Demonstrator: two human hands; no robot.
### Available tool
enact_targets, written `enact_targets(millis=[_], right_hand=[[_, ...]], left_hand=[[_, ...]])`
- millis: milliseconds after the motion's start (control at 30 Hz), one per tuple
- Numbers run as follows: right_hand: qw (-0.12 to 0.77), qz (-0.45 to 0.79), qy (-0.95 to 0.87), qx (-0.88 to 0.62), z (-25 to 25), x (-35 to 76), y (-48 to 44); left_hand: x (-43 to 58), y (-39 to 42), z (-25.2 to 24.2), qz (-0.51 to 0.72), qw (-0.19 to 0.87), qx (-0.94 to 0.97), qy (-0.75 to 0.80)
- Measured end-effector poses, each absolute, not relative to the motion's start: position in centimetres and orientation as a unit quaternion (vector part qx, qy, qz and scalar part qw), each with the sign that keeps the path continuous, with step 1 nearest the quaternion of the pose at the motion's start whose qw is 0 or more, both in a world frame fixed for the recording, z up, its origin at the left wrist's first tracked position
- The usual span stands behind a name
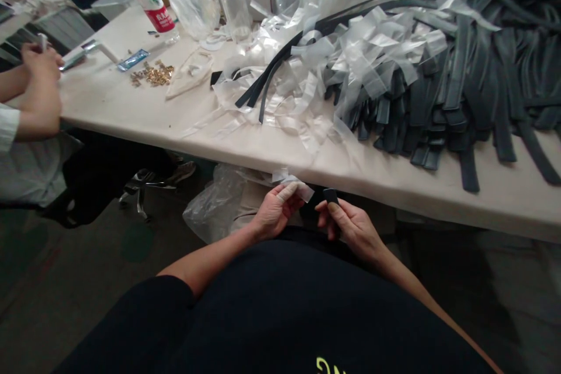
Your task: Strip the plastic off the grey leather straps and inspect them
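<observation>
My left hand (277, 210) is closed on a piece of whitish translucent film (304, 191), just off the table's front edge. One of its fingers has a pale covering. A short gap to the right, my right hand (348, 223) pinches a dark strap (331, 195) between thumb and fingers; only its end shows above the grip. On the table beyond lies a heap of similar dark straps (438, 99), with crumpled clear film strips (302, 93) piled beside it.
Small gold-coloured metal pieces (158, 74) lie near a blue packet (132, 60). A plastic bottle (160, 14) and a glass jar (234, 6) stand farther back. At left sits a co-worker, whose hands (41, 61) hold something small. A clear bag (214, 201) hangs below the table edge (210, 155).
</observation>
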State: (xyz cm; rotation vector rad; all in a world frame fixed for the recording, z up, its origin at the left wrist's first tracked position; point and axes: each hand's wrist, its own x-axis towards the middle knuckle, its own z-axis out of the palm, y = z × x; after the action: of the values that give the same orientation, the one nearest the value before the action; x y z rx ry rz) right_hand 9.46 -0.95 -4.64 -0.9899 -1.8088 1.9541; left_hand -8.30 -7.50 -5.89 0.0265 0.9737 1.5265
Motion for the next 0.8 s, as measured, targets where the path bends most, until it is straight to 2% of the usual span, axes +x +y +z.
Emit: enact_targets(millis=[100, 433, 600, 800], right_hand=[[0.189, 0.673, -0.62, -0.356, -4.9, 8.7, -1.2], [0.172, 0.62, -0.678, -0.356, -5.5, 8.1, -1.5], [0.172, 0.649, -0.651, -0.354, -5.6, 8.5, -1.4], [0.074, 0.725, -0.604, -0.321, -6.0, 9.7, -1.7]], left_hand=[[-7.6, -7.4, -6.1, 0.649, 0.624, 0.042, 0.433], [-6.8, -7.6, -7.6, 0.588, 0.668, 0.142, 0.433], [-7.1, -7.5, -7.5, 0.572, 0.627, 0.223, 0.48], [-7.5, -6.6, -6.5, 0.625, 0.606, 0.098, 0.482]])
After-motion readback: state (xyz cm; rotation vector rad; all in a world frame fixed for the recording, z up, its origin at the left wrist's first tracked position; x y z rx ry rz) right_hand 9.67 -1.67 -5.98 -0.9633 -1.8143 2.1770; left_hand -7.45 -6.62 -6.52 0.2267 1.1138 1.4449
